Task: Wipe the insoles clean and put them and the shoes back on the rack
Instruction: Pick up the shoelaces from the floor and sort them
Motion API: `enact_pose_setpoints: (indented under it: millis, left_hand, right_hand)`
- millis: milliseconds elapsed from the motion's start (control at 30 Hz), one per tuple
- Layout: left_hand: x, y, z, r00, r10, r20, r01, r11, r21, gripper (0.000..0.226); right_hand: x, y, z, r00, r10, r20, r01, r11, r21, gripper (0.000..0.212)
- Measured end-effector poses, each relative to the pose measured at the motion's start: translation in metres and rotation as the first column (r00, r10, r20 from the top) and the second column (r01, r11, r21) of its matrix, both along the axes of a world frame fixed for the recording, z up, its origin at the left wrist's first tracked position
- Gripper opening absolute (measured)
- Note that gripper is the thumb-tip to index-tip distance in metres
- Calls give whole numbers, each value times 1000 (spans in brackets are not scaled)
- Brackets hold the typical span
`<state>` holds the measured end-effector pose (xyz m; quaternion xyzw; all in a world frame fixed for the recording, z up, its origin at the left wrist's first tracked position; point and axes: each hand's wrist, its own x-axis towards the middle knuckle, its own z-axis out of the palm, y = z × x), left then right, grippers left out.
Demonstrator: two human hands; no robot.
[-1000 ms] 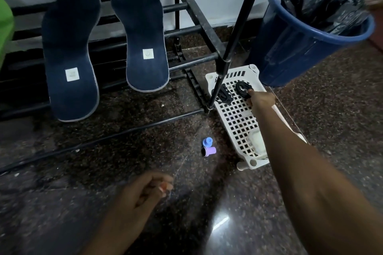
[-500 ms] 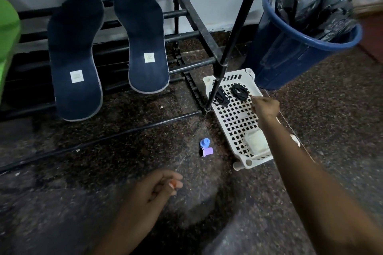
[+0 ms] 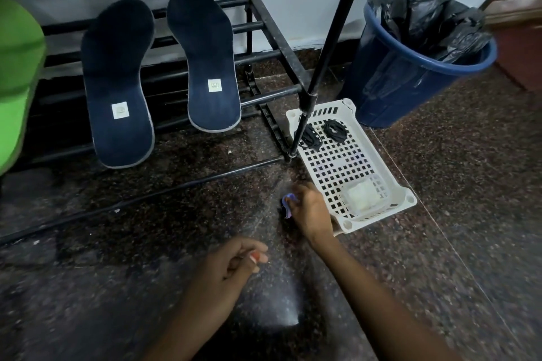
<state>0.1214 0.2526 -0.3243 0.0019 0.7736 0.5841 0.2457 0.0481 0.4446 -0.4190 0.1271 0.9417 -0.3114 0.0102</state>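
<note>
Two dark blue insoles lean side by side on the black shoe rack (image 3: 275, 29), the left insole (image 3: 117, 85) lower than the right insole (image 3: 205, 64). No shoes are in view. On the floor by the basket, my right hand (image 3: 311, 209) curls its fingers over two small spools (image 3: 288, 204), one blue and one purple; both are partly hidden and blurred. My left hand (image 3: 231, 267) hovers nearer me with thumb and fingertips pinched together, apparently on a fine thread.
A white plastic basket (image 3: 378, 155) lies on the floor right of the rack, holding two coiled black laces (image 3: 335, 129) and a white folded pad (image 3: 362, 195). Behind it stands a blue bin (image 3: 410, 91) with a black liner. Something green (image 3: 17, 82) is at the left edge.
My right hand left the laces in the basket and came back and down to the two small spools on the floor. My left hand stayed pinched in about the same place.
</note>
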Motion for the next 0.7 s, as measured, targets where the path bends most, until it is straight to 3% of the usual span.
enact_pose_setpoints:
  millis: [100,267,500,600,700]
  left_hand:
    - [1,-1,-3,1000,2,-1,-2,1000,-3,21]
    - [0,-3,-6,999,15,35,-15,1000,-9,22]
    - [-1,0,-4,998,10,61,-8,1000,-28,21]
    - [-1,1,-3,998,10,63,-9,1000,-22,21]
    - [-1,0,-5,998,11,63,-10,1000,-22,22]
  right_hand:
    - [0,0,-9,998,41,43,-44,997,71,22]
    - [-2,-2,-6,998,64,27,-65,997,50,21]
    - [-18,11,37,983,-82,-162,48,978,-203,8]
    - [-31,31,53,961,-157,-228,131,983,-126,7]
    - [-42,53,49,961,-194,-194,184,980,-71,10]
